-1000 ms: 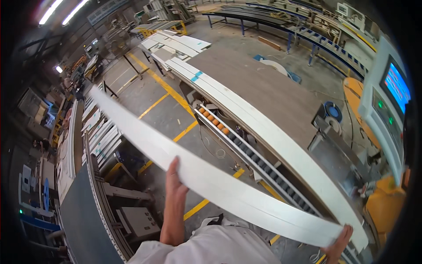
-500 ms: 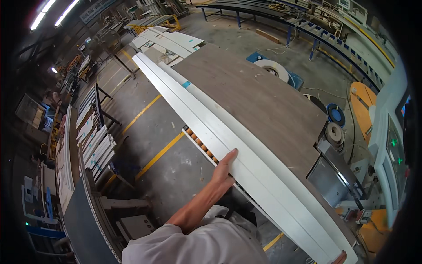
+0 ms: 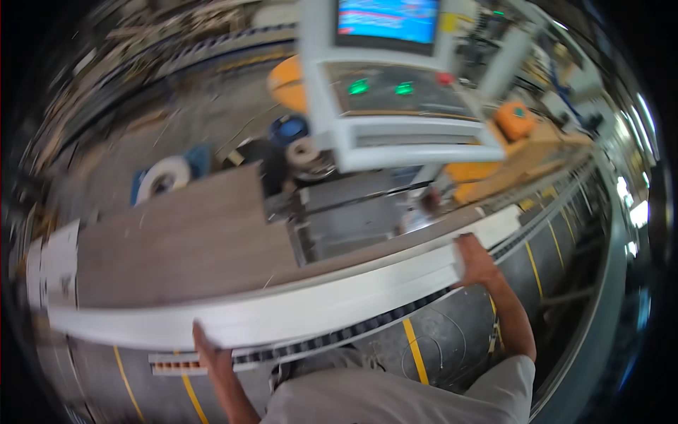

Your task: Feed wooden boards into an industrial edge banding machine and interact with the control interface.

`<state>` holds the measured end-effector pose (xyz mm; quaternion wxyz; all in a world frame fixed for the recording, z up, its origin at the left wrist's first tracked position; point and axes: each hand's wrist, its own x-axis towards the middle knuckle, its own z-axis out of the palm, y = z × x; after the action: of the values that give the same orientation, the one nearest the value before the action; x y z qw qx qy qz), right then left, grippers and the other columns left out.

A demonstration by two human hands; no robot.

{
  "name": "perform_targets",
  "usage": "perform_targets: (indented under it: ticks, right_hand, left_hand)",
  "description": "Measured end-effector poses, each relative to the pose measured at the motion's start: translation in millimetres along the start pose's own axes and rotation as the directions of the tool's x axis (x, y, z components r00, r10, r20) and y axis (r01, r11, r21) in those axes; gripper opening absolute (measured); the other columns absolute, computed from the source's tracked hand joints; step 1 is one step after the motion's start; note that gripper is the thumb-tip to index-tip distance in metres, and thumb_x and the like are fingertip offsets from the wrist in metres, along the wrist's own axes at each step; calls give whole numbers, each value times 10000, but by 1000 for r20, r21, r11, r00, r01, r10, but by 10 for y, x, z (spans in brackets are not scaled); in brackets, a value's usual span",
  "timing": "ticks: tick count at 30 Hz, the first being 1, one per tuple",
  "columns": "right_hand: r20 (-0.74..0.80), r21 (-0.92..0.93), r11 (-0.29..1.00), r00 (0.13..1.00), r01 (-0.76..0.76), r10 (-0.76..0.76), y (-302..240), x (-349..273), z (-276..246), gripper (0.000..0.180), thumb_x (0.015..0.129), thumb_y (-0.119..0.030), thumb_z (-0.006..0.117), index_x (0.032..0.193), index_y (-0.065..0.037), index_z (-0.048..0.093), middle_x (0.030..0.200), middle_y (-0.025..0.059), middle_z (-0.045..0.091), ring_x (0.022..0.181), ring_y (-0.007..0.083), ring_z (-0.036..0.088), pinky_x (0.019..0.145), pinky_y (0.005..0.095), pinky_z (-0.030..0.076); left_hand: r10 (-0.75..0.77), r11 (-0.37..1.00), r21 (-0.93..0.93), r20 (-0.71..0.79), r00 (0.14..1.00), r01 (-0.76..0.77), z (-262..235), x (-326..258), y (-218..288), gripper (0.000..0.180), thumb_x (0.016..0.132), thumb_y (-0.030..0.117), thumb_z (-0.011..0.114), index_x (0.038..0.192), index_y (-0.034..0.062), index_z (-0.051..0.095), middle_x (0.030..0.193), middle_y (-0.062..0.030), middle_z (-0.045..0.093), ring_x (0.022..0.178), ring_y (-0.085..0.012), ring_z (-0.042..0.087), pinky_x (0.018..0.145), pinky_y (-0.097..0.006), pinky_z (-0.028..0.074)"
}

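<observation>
grasping white board (image 3: 318, 305), lower centre of frame, by near edge with left hand (image 3: 214, 353), lower left, and near right end with right hand (image 3: 476, 263), right of centre. no longer angled away from roller track (image 3: 340, 333), as a second ago; now alongside, judged steadier.

A broad brown table top (image 3: 176, 247) stretches beyond the roller track, with white panels (image 3: 60, 265) at its left end and a long white board (image 3: 304, 311) running along its near edge, though motion blur hides how fully the board rests on it. Along the board's near side runs the narrow roller track (image 3: 339, 334), its rollers dark for most of the length and orange toward the left end. The grey floor (image 3: 374, 346) bears painted yellow lines (image 3: 414, 353) and, past the table, a blue base (image 3: 200, 160) carrying a white ring-shaped coil (image 3: 150, 185).
</observation>
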<state>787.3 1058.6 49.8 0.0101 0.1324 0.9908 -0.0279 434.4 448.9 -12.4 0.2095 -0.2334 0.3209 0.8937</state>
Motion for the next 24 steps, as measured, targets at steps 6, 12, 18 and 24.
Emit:
perform_targets:
  ticks: [6, 12, 18, 24]
  right_hand:
    - [-24, -83, 996, 999, 22, -24, 126, -81, -113, 1234, 451, -625, 879, 1373, 74, 450, 1369, 279, 478, 1304, 448, 427, 1178, 508, 303]
    - [33, -23, 1000, 999, 20, -20, 63, -37, 79, 1347, 477, -845, 754, 1395, 92, 447, 1422, 255, 473, 1362, 402, 412, 1204, 526, 230]
    - [-74, 90, 988, 989, -125, 132, -170, 14, 260, 1012, 589, -750, 774, 1285, -33, 612, 1324, 159, 589, 1313, 354, 486, 1177, 548, 257]
    - [30, 206, 976, 997, -77, 72, -950, 819, 346, 972, 588, -768, 750, 1286, -97, 654, 1348, 115, 603, 1288, 312, 515, 1135, 531, 314]
  left_hand:
    - [-25, 958, 284, -82, 996, 48, 229, -106, -206, 629, 904, 547, 673, 1282, 46, 630, 1250, -126, 668, 1176, -287, 600, 998, -442, 469]
    - [-185, -521, 838, 72, 980, -159, -389, -224, 481, 991, 815, 722, 676, 1411, -51, 508, 1220, -343, 605, 1142, -488, 578, 980, -603, 450]
    - [37, -815, 334, 846, 532, -473, 508, 51, 830, 1000, 554, 619, 864, 1273, -13, 575, 1208, -248, 597, 1161, -467, 532, 1011, -549, 433]
    - [-217, -741, 272, 768, 602, -614, -63, 692, 1332, 901, 691, 371, 856, 1353, -72, 436, 1224, -305, 549, 1141, -509, 505, 1006, -576, 402]
